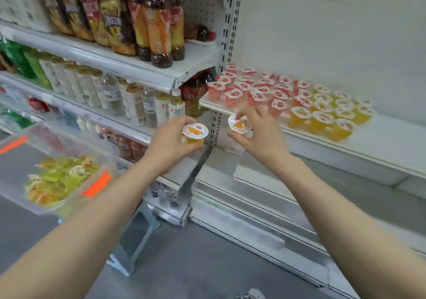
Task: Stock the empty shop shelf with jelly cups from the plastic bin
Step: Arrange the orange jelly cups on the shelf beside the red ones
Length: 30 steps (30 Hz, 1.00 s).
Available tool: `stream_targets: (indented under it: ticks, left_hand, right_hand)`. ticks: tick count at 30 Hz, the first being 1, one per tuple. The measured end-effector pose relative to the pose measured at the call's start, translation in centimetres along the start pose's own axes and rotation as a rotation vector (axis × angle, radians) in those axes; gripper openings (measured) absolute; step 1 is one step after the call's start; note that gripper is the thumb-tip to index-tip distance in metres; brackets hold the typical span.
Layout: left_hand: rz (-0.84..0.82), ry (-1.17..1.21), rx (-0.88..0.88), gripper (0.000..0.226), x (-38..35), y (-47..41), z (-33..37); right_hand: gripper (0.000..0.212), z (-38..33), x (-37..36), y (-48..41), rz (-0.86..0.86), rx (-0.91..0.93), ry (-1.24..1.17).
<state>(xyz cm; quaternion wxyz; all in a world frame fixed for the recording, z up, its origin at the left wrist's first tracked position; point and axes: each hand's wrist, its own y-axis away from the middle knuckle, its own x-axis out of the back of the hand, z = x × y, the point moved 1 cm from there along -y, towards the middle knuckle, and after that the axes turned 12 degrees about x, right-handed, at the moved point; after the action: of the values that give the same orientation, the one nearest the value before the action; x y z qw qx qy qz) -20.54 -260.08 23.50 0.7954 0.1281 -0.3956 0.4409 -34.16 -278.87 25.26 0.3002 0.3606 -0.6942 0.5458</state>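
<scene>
**Jelly cup (194, 134) in the left hand (170, 142), second cup (239, 124) in the right hand (260, 133)**

The left one is gripped round its side by curled fingers, lid up, with orange fruit printed on the lid. The second cup is pinched at its rim by fingers and thumb, tilted a bit. Both are held just off the front edge of the white shelf (380, 137), near its left corner. Red cups (253, 89) are packed at the shelf's left end, with orange cups (329, 110) just beside them toward the middle. A blurry plastic bin (76, 142) is seen lower left, filled with green and orange cups. Drink bottles (159, 22) are stocked on the neighbouring rack (129, 66).
</scene>
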Motion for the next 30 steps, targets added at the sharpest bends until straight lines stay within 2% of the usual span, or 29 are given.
stream_targets:
  ticks: [7,18,23,30]
  left_hand:
    - [-0.05,0.026,-0.154,0.059,-5.9,-1.9,10.8]
    - [-0.099,0.071,-0.297,0.059,-15.7,-2.9,26.0]
    - [-0.089,0.054,-0.317,0.059,-18.5,-3.2,29.0]
    - [-0.072,0.0,-0.309,0.064,-20.3,-3.0,30.3]
  right_hand:
    - [0.04,7.8,8.1,4.1,0.096,-0.124,0.077]
    - [0.033,22.4,19.2,10.6,0.056,-0.337,0.179]
    - [0.031,27.4,20.3,12.2,-0.023,-0.461,0.153]
    - [0.029,30.3,17.5,12.3,-0.157,-0.46,0.091]
